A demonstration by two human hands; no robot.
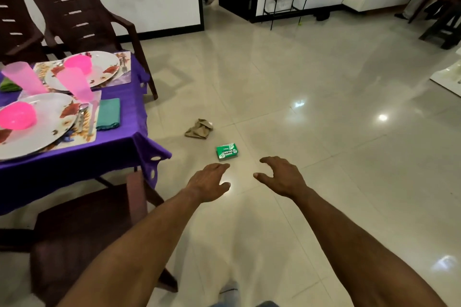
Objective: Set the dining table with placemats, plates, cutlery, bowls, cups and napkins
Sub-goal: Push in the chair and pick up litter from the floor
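The dining table [74, 157], under a purple cloth, fills the left of the view. On it lie patterned placemats [84, 134], white floral plates [47, 127] with pink bowls [16, 116], tall pink cups [74, 83], cutlery [81, 117] and a folded green napkin [108, 113]. My left hand [208, 182] and my right hand [280, 176] are stretched out over the floor to the right of the table, fingers relaxed, holding nothing.
A green box [226, 151] and a crumpled brown paper bag [199, 128] lie on the tiled floor just beyond my hands. Brown plastic chairs [82, 15] stand behind the table, another chair [82, 232] at its near side. A metal rack [284, 5] stands by the far wall.
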